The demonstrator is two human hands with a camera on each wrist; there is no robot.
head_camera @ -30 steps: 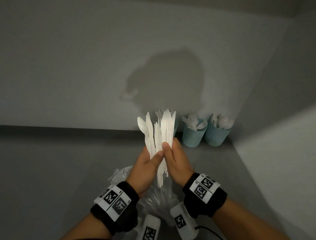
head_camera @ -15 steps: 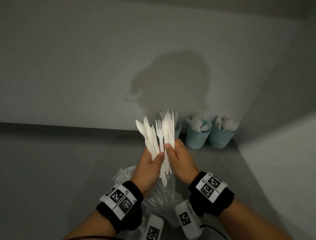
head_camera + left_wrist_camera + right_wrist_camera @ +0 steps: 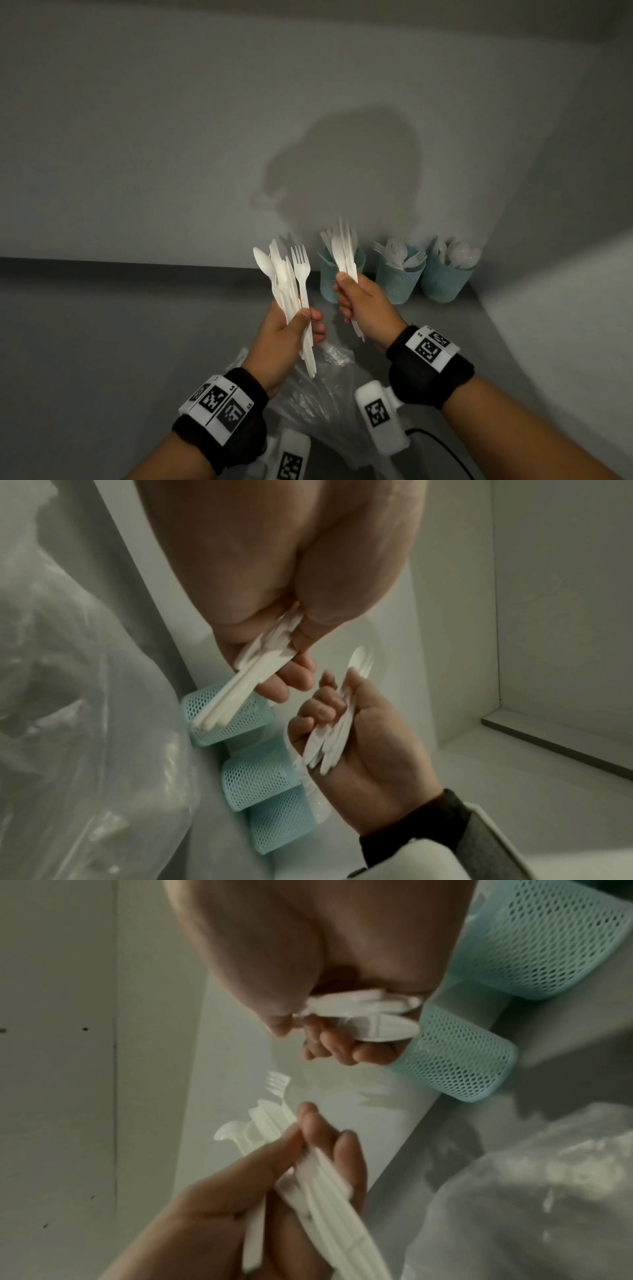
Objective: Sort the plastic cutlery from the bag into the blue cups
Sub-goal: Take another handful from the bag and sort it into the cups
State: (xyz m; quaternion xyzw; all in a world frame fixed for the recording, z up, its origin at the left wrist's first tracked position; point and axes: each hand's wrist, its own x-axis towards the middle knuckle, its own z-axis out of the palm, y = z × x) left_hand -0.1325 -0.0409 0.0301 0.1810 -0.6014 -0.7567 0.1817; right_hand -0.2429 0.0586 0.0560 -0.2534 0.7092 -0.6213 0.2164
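My left hand (image 3: 291, 329) grips a mixed bundle of white plastic cutlery (image 3: 286, 284) upright; a spoon, knives and a fork (image 3: 301, 270) fan out of it. A short gap to the right, my right hand (image 3: 359, 301) grips a smaller bunch of knives (image 3: 344, 253), held in front of the leftmost blue cup (image 3: 329, 287). That cup holds knives, the middle cup (image 3: 399, 284) forks, the right cup (image 3: 445, 284) spoons. The right wrist view shows the knives (image 3: 369, 1007) pinched under the thumb. The clear bag (image 3: 318, 387) lies crumpled below both hands.
The three mesh cups stand in a row against the back wall, in the corner where a side wall (image 3: 565, 308) closes the right. The grey counter (image 3: 120, 342) stretches left of the hands. A dark cable (image 3: 442, 445) runs by the right forearm.
Both hands held one bundle together; now the right hand has drawn a bunch of knives out to the right, toward the cups. The left hand keeps the rest, its fork now plainly showing.
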